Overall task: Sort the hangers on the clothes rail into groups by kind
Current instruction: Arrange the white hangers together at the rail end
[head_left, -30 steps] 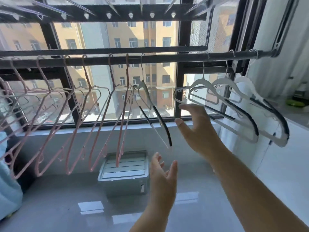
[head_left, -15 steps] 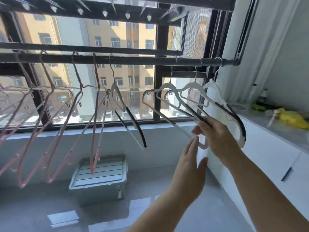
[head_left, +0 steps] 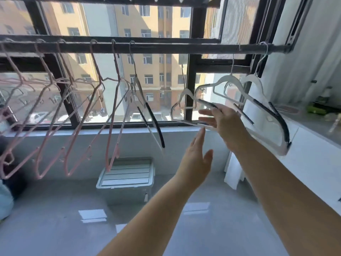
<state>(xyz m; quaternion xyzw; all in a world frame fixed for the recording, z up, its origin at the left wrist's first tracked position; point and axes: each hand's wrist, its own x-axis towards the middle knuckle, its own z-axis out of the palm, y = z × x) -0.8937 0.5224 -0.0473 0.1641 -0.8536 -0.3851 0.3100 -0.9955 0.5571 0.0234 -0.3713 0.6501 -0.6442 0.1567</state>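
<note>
Several pink hangers (head_left: 77, 117) hung together, one stray white hanger (head_left: 149, 115) beside them; right grip (head_left: 225, 124) pinched another white hanger (head_left: 205, 104), left grip (head_left: 197, 159) lay open.

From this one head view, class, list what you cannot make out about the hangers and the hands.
Pink hangers: head view's left edge cuts the row, so no count.
Right hand: its own back hides the thumb, so its hold on the white hanger is unclear.
That hanger's hook: thin and blurred against the window; on or off the clothes rail, unclear.
Things on the counter: blurred, too small to name.
</note>
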